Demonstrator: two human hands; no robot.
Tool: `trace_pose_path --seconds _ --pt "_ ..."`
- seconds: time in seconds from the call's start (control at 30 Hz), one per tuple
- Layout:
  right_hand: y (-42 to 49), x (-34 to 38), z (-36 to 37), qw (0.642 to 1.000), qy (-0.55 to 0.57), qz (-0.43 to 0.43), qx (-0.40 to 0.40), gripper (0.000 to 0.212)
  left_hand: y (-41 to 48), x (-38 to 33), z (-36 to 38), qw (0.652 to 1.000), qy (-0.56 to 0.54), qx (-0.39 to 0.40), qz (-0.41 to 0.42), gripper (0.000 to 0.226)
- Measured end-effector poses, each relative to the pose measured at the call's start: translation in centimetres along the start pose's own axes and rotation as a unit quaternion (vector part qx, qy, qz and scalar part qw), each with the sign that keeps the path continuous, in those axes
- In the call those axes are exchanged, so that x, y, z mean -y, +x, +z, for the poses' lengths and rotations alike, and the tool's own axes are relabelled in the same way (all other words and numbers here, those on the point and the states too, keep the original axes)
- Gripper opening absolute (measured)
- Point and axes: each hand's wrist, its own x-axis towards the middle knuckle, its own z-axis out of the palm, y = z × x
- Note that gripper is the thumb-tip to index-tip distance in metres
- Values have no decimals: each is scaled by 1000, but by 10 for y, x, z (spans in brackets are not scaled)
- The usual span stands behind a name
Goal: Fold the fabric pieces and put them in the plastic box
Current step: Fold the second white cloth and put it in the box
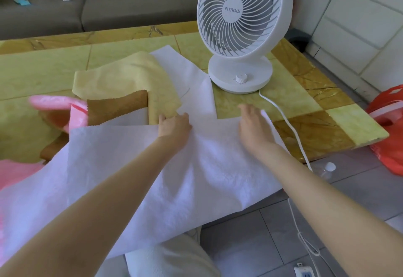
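The person sits at the tiled table (39,69) with a big white fabric (174,180) spread in front of them, its near part hanging off the table edge over their lap. The left hand (174,126) is at the cloth's far edge, its fingers (166,120) curled tight with the knuckles up and the tips tucked into the cloth. It grips a bunch of the fabric, and creases run out from under the palm. The right hand (254,125) lies flat on the same cloth near its far right corner. Its fingers (247,111) are straight and close together, a little blurred, pressing down and gripping nothing.

Just beyond the left knuckles lies a yellow fabric (130,74), with a brown fabric (118,106) partly under it and a second white piece (185,74) running off toward the fan. A pink fabric (54,105) sits at the left, blurred.

A white desk fan (242,26) stands on the far right of the table, and its cord (283,122) trails past just beside the right hand and off the edge. A red bag (390,128) and a bottle (327,170) sit on the floor to the right, and a grey sofa (109,4) stands behind the table.
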Motion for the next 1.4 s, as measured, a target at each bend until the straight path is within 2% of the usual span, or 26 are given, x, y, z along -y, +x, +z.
trace_pose_path --seconds 0.1,0.17,0.3,0.43,0.57,0.83,1.0,1.17,1.3,1.4 --pt "-14 47 4 981 98 -158 55 41 -7 8 -7 999 -46 3 3 29" --pt "-20 70 10 970 99 -201 99 41 -13 19 -18 999 -47 2 -4 34" --pt "-17 92 20 970 45 -181 154 40 -31 61 -37 1000 -12 -6 6 34" --pt "-15 104 25 969 51 -138 200 40 -55 109 -45 999 -28 -13 -20 30" --pt "-13 113 26 969 42 -115 214 41 -69 138 -48 998 -36 -25 -34 29" --pt "-19 129 22 970 39 -92 220 45 -70 144 -40 997 2 -62 -47 28" --pt "-33 147 9 970 67 -162 168 47 -71 149 -39 996 -45 -70 -30 18" --pt "-62 169 11 956 70 -229 168 49 -92 159 -44 991 -12 -125 -47 41" --pt "-79 175 16 953 91 -238 166 50 -130 171 -37 969 -107 -176 -135 43" --pt "-83 178 18 952 114 -227 169 50 -159 180 -25 942 -226 -145 -201 40"
